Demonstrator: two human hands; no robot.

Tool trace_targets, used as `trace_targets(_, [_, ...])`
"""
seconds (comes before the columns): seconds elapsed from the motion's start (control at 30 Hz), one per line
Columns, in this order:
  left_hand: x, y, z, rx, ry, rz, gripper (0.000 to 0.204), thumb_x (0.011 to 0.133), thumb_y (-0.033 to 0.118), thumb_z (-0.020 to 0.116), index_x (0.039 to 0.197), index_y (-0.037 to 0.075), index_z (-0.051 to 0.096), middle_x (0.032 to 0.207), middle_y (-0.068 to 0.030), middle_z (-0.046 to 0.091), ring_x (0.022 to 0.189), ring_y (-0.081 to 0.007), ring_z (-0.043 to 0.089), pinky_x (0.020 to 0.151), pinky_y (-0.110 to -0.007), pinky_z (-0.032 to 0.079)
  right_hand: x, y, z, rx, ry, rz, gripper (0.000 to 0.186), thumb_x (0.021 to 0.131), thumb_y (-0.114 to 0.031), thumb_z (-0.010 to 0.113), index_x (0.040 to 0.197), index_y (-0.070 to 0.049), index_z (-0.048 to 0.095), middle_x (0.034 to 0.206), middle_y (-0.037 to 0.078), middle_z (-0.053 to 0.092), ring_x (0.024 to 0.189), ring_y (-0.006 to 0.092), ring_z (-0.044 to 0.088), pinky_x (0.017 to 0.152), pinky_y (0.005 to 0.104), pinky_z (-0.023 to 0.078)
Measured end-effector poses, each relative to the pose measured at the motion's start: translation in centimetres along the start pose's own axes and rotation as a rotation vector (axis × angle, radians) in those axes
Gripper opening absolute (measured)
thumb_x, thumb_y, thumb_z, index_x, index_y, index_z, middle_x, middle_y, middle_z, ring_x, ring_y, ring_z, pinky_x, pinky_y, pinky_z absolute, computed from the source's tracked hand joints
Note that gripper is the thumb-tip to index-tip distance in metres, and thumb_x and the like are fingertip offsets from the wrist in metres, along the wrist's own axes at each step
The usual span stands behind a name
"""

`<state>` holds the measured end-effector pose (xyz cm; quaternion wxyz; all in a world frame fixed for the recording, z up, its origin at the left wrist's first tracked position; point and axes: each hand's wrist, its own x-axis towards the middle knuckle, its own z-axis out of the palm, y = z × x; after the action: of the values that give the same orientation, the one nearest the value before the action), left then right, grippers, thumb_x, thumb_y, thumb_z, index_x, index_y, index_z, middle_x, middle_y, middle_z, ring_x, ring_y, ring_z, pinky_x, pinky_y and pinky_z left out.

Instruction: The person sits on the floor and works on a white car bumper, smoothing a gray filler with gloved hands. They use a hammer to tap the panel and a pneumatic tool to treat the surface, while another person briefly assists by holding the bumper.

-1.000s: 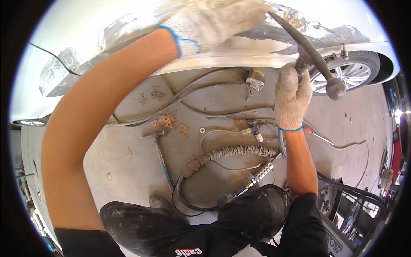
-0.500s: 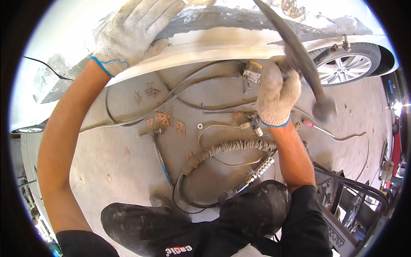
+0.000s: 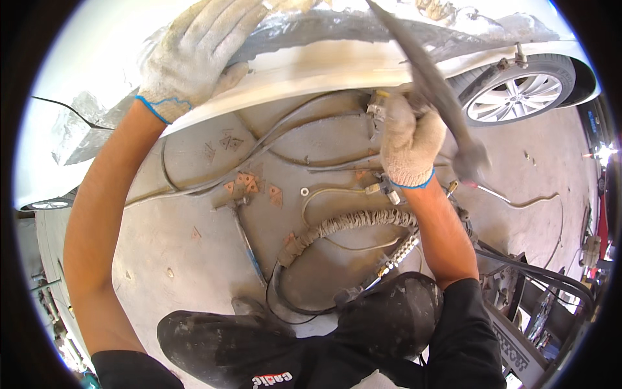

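Note:
My left hand (image 3: 194, 52), in a knit work glove, lies flat with fingers spread on the white car body panel (image 3: 324, 65), next to a sanded grey patch (image 3: 337, 26). My right hand (image 3: 408, 139), also gloved, grips the middle of a long dark metal tool (image 3: 440, 97) that runs diagonally from the panel at the top down to a rounded end at right, blurred by motion. The tool's upper end meets the sanded patch.
The concrete floor (image 3: 194, 259) below holds a hammer with a blue handle (image 3: 243, 233), a wrapped hose (image 3: 350, 223), cables, small orange triangular pieces (image 3: 249, 185) and a washer. A car wheel (image 3: 518, 94) is at upper right. My dark-trousered knees (image 3: 291, 337) are at the bottom; a metal stand is at right.
My left hand slid left along the panel and now rests flat. My right hand dropped slightly and swung the tool so its lower end moved down and left.

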<state>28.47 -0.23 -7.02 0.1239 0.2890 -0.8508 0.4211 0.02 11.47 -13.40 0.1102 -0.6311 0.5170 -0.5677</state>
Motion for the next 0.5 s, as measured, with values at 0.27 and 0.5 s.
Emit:
trace_targets(0.27, [0.3, -0.2, 0.2, -0.069, 0.013, 0.031, 0.084, 0.073, 0.029, 0.078, 0.149, 0.013, 0.044, 0.153, -0.0051, 0.044, 0.143, -0.0237, 0.039, 0.117, -0.038, 0.036, 0.8, 0.4, 0.0, 0.084, 0.024, -0.142, 0.036, 0.100, -0.030, 0.057, 0.120, 0.001, 0.059, 0.111, 0.024, 0.065, 0.096, 0.0334, 0.067, 0.079, 0.0395, 0.053])
trace_targets(0.5, [2.3, 0.2, -2.5, -0.010, -0.075, 0.086, 0.083, 0.077, 0.031, 0.075, 0.149, 0.009, 0.041, 0.154, -0.0074, 0.042, 0.144, -0.0255, 0.037, 0.118, -0.039, 0.033, 0.7, 1.2, -0.6, 0.173, 0.081, 0.033, 0.032, 0.098, -0.027, 0.063, 0.108, 0.003, 0.060, 0.087, 0.003, 0.060, 0.075, 0.0057, 0.049, 0.065, 0.0235, 0.043])
